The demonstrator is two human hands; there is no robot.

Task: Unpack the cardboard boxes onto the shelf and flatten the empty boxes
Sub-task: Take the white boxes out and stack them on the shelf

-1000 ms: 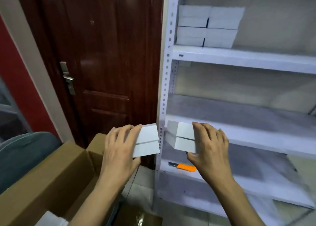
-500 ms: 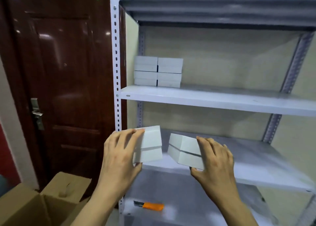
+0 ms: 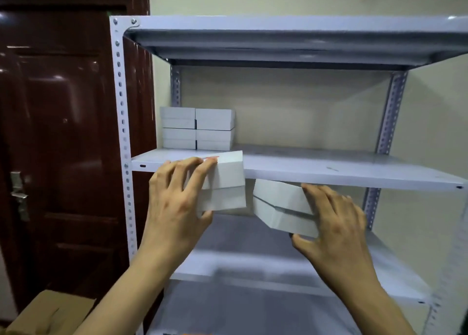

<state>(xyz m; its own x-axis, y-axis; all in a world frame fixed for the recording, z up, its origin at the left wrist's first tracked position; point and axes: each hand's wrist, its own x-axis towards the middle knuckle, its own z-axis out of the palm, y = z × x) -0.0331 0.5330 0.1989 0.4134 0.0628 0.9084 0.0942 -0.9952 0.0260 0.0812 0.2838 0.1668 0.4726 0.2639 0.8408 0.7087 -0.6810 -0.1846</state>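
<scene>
Head view shows the big metal shelf; four white boxes sit stacked on it; the left hand grips one small white box at the shelf edge; the right hand grips another white box just below; next, I think, both must lift higher and slide in beside the stack.

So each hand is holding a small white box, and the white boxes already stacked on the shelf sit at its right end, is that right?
Not quite. In the head view the left hand and right hand each hold a small white box, but the stacked white boxes sit at the shelf's left end.
</scene>
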